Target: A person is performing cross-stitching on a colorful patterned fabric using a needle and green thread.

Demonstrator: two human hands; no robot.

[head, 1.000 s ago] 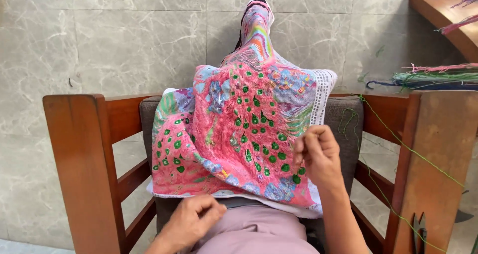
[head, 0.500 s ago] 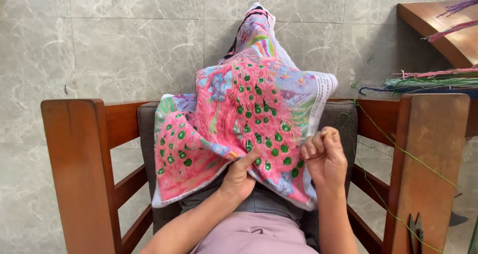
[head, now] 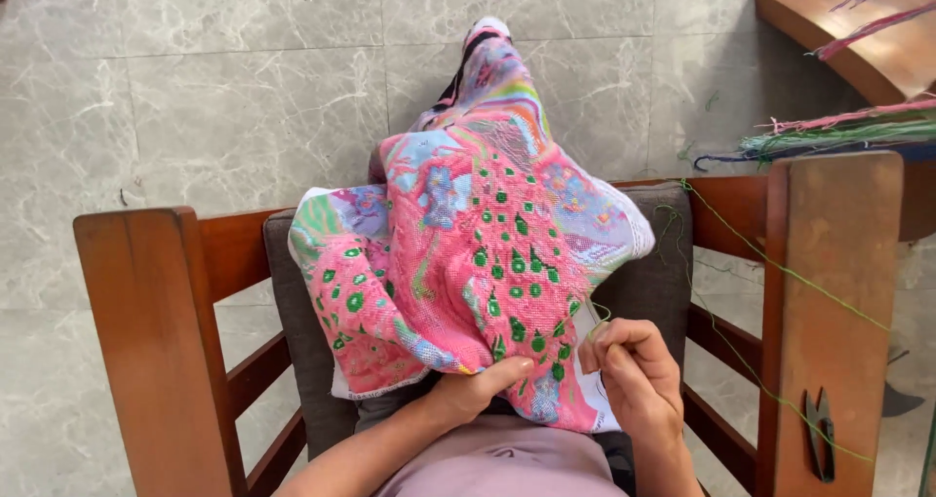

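Your left hand pinched the lower edge of the pink embroidered canvas with green dots, fingers closed on it. Just right of the canvas, your right hand was curled shut around a thin green thread. The canvas draped over your knee, its long axis running away from you toward the grey marble floor. Small black snips lay on the wooden chair arm, right of the canvas.
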